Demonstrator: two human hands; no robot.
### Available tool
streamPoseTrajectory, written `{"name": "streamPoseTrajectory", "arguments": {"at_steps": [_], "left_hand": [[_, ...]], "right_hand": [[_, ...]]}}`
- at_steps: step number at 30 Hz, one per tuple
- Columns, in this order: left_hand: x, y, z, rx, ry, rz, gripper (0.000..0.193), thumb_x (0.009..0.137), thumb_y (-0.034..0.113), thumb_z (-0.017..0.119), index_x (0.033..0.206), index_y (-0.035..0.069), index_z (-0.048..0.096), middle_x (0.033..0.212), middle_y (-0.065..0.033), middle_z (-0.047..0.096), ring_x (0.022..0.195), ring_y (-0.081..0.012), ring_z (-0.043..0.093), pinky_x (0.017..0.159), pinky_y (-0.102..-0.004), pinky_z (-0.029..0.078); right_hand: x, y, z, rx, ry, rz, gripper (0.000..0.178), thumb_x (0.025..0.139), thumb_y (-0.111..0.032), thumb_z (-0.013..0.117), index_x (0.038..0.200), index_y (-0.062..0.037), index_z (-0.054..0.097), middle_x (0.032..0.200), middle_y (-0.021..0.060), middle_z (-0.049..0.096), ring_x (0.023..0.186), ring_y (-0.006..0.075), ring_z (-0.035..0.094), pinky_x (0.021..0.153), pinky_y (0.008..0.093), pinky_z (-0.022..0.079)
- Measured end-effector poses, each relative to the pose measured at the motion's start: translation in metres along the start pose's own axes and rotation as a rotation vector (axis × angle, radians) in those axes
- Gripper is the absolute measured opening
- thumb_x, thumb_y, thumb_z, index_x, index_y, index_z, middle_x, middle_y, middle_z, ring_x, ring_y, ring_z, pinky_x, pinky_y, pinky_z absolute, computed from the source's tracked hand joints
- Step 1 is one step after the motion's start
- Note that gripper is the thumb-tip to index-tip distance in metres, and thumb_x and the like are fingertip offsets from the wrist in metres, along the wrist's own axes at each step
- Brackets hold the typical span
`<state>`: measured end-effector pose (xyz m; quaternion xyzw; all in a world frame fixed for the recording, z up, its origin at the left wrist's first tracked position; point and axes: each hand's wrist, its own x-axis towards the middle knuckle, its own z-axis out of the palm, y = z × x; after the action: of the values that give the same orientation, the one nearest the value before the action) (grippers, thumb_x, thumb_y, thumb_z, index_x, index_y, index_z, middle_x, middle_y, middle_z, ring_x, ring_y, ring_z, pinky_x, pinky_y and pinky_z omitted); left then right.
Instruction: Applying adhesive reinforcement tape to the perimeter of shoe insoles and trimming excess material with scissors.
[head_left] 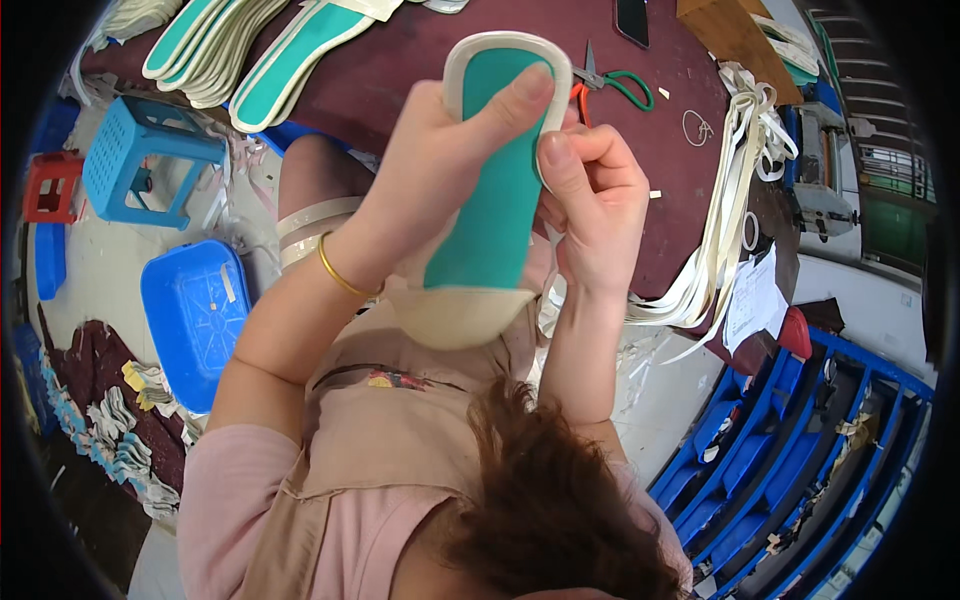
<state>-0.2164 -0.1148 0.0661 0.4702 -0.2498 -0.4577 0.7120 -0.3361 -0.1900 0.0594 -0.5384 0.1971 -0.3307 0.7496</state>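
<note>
A shoe insole (pixel 490 230) with a teal face and a raised cream edge is held upright in front of my chest, its cream, cup-like end toward me. My left hand (pixel 425 165) is closed round its left side, with the thumb pressed flat on the teal near the far end. At the right edge, the thumb and bent fingers of my right hand (pixel 600 200) pinch the cream rim; some fingertips are hidden behind it. Just beyond lie scissors (pixel 630 88) with one green and one orange handle, on the dark red tabletop (pixel 400 60).
Similar insoles (pixel 295 65) are stacked at the far left. Long cream strips (pixel 715 240) hang over the table's right edge, near papers (pixel 757 300). A phone (pixel 631 22) lies at the back. Blue stool (pixel 135 165) and basin (pixel 195 320) stand left; a blue rack (pixel 790 450) stands lower right.
</note>
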Motion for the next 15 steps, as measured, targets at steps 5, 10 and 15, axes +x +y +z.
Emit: {"name": "streamPoseTrajectory", "arguments": {"at_steps": [5,10,15], "left_hand": [[0.012,0.013,-0.009,0.180,0.011,0.047,0.047,0.088,0.047,0.055,0.091,0.001,0.063,0.085,-0.0062,0.064,0.072,-0.0074,0.059,0.060,-0.0208,0.045],[0.032,0.000,-0.017,-0.225,-0.305,0.154,0.063,0.091,0.058,0.038,0.111,0.001,0.056,0.099,-0.0053,0.062,0.075,-0.0097,0.060,0.067,-0.0239,0.050],[0.016,-0.005,-0.028,-0.483,-0.449,0.029,0.070,0.090,0.062,0.032,0.108,-0.002,0.053,0.094,-0.0053,0.061,0.081,-0.0161,0.062,0.074,-0.0268,0.051]], "right_hand": [[-0.029,0.025,-0.006,-0.396,0.027,0.018,0.015,0.088,-0.012,0.061,0.080,-0.0028,0.053,0.069,-0.0040,0.053,0.058,0.0020,0.042,0.052,0.0192,0.036],[0.010,0.008,0.005,-0.374,0.001,-0.060,0.019,0.091,-0.017,0.058,0.082,-0.0023,0.051,0.068,-0.0026,0.052,0.057,0.0053,0.043,0.052,0.0207,0.037],[0.006,0.013,-0.029,0.007,-0.152,0.239,0.014,0.089,-0.014,0.060,0.084,-0.0012,0.059,0.071,0.0007,0.058,0.049,0.0013,0.040,0.042,0.0183,0.028]]}}
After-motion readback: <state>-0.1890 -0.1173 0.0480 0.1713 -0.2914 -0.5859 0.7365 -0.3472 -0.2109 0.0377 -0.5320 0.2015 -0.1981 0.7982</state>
